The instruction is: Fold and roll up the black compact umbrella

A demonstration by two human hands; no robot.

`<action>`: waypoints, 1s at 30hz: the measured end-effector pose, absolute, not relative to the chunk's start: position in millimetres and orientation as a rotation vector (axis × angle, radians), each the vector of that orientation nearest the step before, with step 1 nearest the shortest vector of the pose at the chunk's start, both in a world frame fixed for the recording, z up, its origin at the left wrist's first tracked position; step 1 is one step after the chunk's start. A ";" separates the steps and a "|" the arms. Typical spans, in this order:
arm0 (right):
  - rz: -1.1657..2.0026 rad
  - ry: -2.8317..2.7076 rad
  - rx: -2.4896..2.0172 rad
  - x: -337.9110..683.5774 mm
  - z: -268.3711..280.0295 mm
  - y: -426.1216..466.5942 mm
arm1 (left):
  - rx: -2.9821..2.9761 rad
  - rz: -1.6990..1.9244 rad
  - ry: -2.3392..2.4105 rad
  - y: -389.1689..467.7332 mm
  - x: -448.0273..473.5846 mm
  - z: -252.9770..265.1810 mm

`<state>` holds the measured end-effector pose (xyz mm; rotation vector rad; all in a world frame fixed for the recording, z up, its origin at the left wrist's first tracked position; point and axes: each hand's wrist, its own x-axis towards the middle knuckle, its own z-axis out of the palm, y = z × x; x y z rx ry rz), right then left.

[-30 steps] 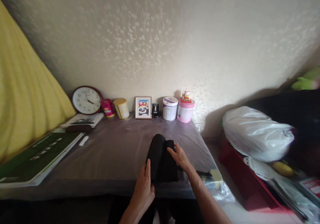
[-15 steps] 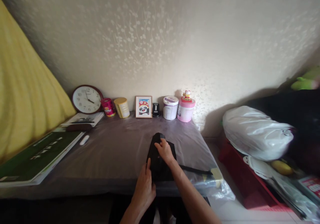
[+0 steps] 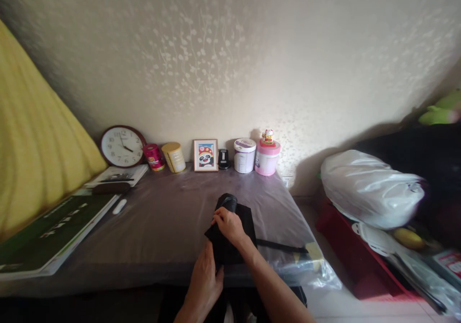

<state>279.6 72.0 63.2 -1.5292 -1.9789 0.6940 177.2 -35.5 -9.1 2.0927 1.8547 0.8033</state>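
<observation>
A black cloth item (image 3: 245, 217) lies folded near the front of the table, with a slightly shiny rounded bulge at its far end. I cannot make out its exact kind. From its right side a flat black strap (image 3: 283, 246) runs across the table. My right hand (image 3: 229, 224) lies over the top of the cloth, fingers curled and pinching a fold on its left side. Low on the left edge, my left hand (image 3: 205, 275) grips the cloth, thumb toward the near side; its fingertips are partly hidden.
Along the wall stand a clock (image 3: 122, 146), a pink can (image 3: 154, 157), a yellow-lidded tin (image 3: 174, 158), a panda picture (image 3: 205, 155) and two tubs (image 3: 245, 156). A green book (image 3: 54, 232) lies left. A red bin (image 3: 345, 251) with a white plastic bag (image 3: 367, 188) stands right.
My right hand has moved left and nearer across the black cloth, drawing a fold out to the left. My left hand stays low on the left edge.
</observation>
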 end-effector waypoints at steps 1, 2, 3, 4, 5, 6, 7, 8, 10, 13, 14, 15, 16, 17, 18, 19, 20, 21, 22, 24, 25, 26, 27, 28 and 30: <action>0.688 -1.994 -1.531 279.7 63.8 71.2 | 2.114 0.853 1.860 -37.8 175.7 -8.4; 0.684 -2.008 -1.529 279.6 64.3 70.6 | 2.141 0.893 1.844 -40.3 174.5 -4.9; 0.680 -2.018 -1.527 279.5 64.8 70.0 | 2.156 0.923 1.831 -42.6 173.9 0.9; 0.676 -2.026 -1.526 279.4 65.1 69.6 | 2.170 0.945 1.848 -44.5 173.9 8.4; 0.671 -2.032 -1.528 279.3 65.5 69.1 | 2.180 0.965 1.906 -45.7 174.5 16.4; 0.663 -2.037 -1.535 279.2 65.7 68.8 | 2.217 0.960 1.938 -46.0 175.6 23.7; 0.657 -2.042 -1.543 279.1 65.8 68.6 | 2.280 0.936 1.941 -45.5 176.8 29.4; 0.656 -2.047 -1.546 279.2 65.8 68.4 | 2.354 0.909 1.939 -44.3 178.1 32.7; 0.664 -2.051 -1.538 279.6 65.1 68.4 | 2.485 0.856 1.924 -40.5 179.9 31.5; 0.687 -2.051 -1.469 280.8 62.4 67.9 | 2.552 0.803 1.936 -35.4 180.4 17.0; 0.687 -2.050 -1.449 281.4 61.2 67.1 | 2.535 0.783 1.942 -34.7 180.4 11.5; 0.676 -2.051 -1.436 282.2 60.1 65.9 | 2.502 0.764 1.941 -34.4 180.4 6.5; 0.646 -2.058 -1.424 283.2 58.9 64.3 | 2.454 0.749 1.932 -34.6 180.7 2.3; 0.599 -2.072 -1.402 284.6 57.8 62.5 | 2.401 0.736 1.917 -35.0 181.1 -1.0; 0.542 -2.094 -1.365 286.4 56.6 60.5 | 2.349 0.728 1.899 -35.5 181.7 -3.5; 0.481 -2.116 -1.314 288.5 55.3 58.9 | 2.303 0.717 1.882 -36.1 182.3 -5.2; 0.423 -2.132 -1.257 291.0 53.8 57.8 | 2.266 0.705 1.865 -36.5 182.9 -6.3; 0.377 -2.139 -1.199 293.6 51.8 57.7 | 2.236 0.689 1.851 -36.8 183.5 -6.9; 0.345 -2.133 -1.153 296.1 49.5 58.8 | 2.209 0.671 1.842 -36.9 184.0 -7.0; 0.308 -2.104 -1.109 300.3 43.7 65.0 | 2.153 0.648 1.821 -36.7 184.7 -6.2; 0.299 -2.091 -1.105 301.7 40.6 70.1 | 2.123 0.645 1.810 -36.4 184.9 -5.5; 0.295 -2.083 -1.108 302.5 37.5 76.2 | 2.093 0.646 1.803 -36.1 185.0 -4.6; 0.294 -2.082 -1.119 302.8 34.7 83.0 | 2.066 0.645 1.796 -35.8 184.9 -3.6; 0.295 -2.089 -1.131 302.7 32.3 90.4 | 2.044 0.643 1.785 -35.5 184.7 -2.6; 0.295 -2.117 -1.153 301.9 29.2 106.0 | 2.014 0.637 1.760 -34.9 184.2 -0.5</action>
